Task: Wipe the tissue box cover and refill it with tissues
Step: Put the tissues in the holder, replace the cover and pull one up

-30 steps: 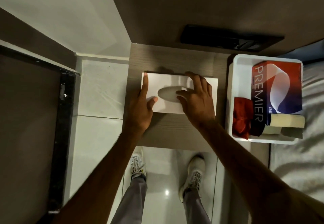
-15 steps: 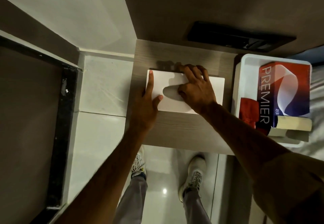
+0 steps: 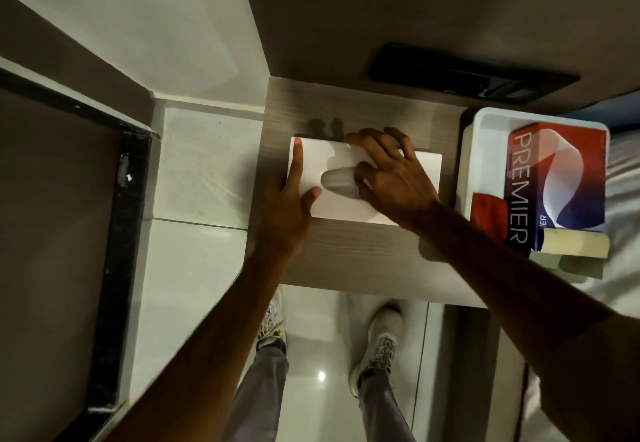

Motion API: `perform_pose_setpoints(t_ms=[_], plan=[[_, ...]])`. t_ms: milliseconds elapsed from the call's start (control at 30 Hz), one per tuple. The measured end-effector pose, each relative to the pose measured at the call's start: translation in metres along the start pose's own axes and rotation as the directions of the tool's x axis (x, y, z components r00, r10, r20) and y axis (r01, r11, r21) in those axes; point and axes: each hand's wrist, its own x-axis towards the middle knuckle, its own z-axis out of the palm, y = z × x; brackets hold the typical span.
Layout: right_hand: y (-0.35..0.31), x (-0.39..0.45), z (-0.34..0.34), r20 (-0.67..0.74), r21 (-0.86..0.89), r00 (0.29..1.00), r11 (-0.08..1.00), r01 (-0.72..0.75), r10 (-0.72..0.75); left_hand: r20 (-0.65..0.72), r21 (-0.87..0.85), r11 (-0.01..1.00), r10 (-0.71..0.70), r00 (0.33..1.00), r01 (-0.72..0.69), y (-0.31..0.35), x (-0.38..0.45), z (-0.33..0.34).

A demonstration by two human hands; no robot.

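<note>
Since the frame half a second ago, the right hand is reaching slightly farther over the white tissue box cover, its fingertips now curling over the far long edge while the thumb is lying beside the grey oval slot; its grip is spread apart across the top, pressing down rather than clamped round anything. The left hand is staying much where it was, bracing the cover's left end, with the forefinger stretched along the short edge and the thumb resting on the top face, so that grip too is open and flat. The cover is lying flat near the middle of the wooden worktop, slot upward. Just to the right, and apart from the cover, a white tray is carrying a red-and-blue PREMIER tissue box, a red cloth at its near left corner, and a pale sponge block lying against the box's near end. The right forearm is crossing between the cover and the tray and is hiding the cover's near right corner. A dark panel is sitting in the wall above the worktop. Below, two pale sneakers are standing on the glossy tiled floor, and white bedding is showing at the right edge.
</note>
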Motion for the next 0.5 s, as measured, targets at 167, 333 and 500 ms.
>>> perform_pose_setpoints(t_ms=[167, 333, 500], plan=[[-0.006, -0.016, -0.018, -0.090, 0.122, 0.975, 0.974, -0.191, 0.202, -0.014, 0.030, 0.999, -0.013, 1.000, 0.013, 0.001, -0.002, 0.000], [-0.010, -0.023, -0.027, -0.106, 0.175, 0.946, 0.942, -0.286, 0.307, -0.015, 0.063, 0.996, -0.069, 0.998, 0.069, 0.002, -0.001, 0.003], [-0.013, -0.027, -0.028, -0.112, 0.233, 0.915, 0.905, -0.355, 0.388, -0.019, 0.079, 0.992, -0.099, 0.995, 0.100, 0.002, 0.000, 0.007]])
